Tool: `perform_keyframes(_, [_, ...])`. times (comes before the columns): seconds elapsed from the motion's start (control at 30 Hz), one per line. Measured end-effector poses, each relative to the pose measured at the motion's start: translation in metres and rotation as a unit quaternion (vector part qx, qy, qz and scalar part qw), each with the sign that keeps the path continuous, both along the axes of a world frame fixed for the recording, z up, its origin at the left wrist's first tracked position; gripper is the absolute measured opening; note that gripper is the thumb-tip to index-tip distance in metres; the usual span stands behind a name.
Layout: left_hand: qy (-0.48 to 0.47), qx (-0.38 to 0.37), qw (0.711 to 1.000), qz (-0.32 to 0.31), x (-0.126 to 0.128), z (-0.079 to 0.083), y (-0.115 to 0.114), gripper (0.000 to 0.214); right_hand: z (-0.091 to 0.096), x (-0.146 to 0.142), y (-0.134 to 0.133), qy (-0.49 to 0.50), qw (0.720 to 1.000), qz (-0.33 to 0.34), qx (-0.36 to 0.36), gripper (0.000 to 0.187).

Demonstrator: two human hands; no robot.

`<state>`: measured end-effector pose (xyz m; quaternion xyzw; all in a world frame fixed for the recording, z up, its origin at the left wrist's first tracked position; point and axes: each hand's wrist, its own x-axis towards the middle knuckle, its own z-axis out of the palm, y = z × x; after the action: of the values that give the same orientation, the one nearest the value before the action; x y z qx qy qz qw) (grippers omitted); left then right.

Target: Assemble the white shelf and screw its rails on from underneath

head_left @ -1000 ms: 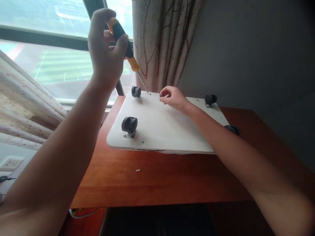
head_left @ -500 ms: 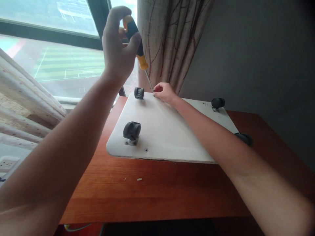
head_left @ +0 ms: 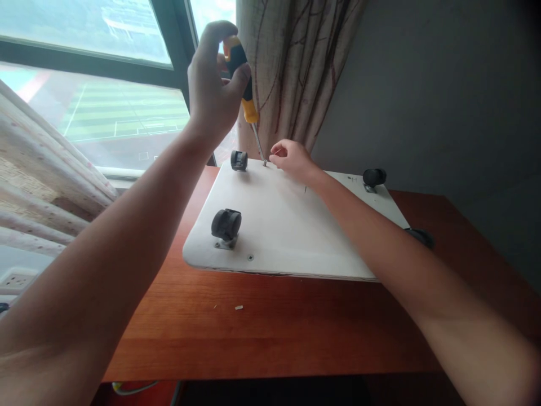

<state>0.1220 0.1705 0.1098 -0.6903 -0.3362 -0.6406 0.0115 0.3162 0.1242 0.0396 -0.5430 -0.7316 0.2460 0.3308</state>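
Observation:
High on the left, my left hand [head_left: 213,84] is wrapped around the yellow-and-black handle of a screwdriver [head_left: 250,113]. The screwdriver slants down, its tip meeting a small screw [head_left: 265,163] that stands at the far edge of a white board [head_left: 279,231]. Just right of that screw is my right hand [head_left: 293,160], fingers curled loosely and slightly apart, with nothing visible in them. Black casters stand up from the board: one caster [head_left: 239,160] at far left, another caster [head_left: 226,225] at near left, and a caster [head_left: 374,178] at far right.
The board lies on a reddish-brown wooden table [head_left: 253,338]. My right forearm partly covers the near-right caster [head_left: 420,237]. A flush screw [head_left: 250,257] shows near the board's front edge. Behind are a curtain [head_left: 291,73] and a window [head_left: 127,107]. Small scraps [head_left: 239,307] lie in front.
My right hand has let go of the screw and moved slightly right. My left hand and the screwdriver handle have shifted right and a little down, making the screwdriver more upright.

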Motion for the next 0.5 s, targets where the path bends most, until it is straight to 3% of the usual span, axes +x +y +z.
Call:
perform_keyframes(0.07, [0.02,-0.011,1.0,0.013,-0.001,-0.001,-0.001,0.053,0.016,0.007,-0.036,-0.044,0.998,0.028,0.032,0.011])
perform_keyframes(0.17, [0.028,-0.034,0.999,0.006,0.002,-0.002,-0.003,0.059,0.031,0.014,-0.11,-0.065,0.987,0.12,0.08,0.015])
perform_keyframes(0.3, [0.04,-0.057,0.997,0.016,0.009,-0.002,-0.001,0.063,0.025,0.031,-0.192,-0.026,0.972,0.206,0.109,0.021])
perform_keyframes(0.4, [0.052,-0.064,0.997,0.014,0.013,0.0,0.002,0.065,0.011,0.063,-0.214,0.006,0.979,0.135,0.15,0.02])
perform_keyframes(0.5, [0.057,-0.073,0.995,0.029,0.016,0.002,0.0,0.064,-0.003,0.108,-0.221,0.038,0.985,-0.037,0.163,0.018])
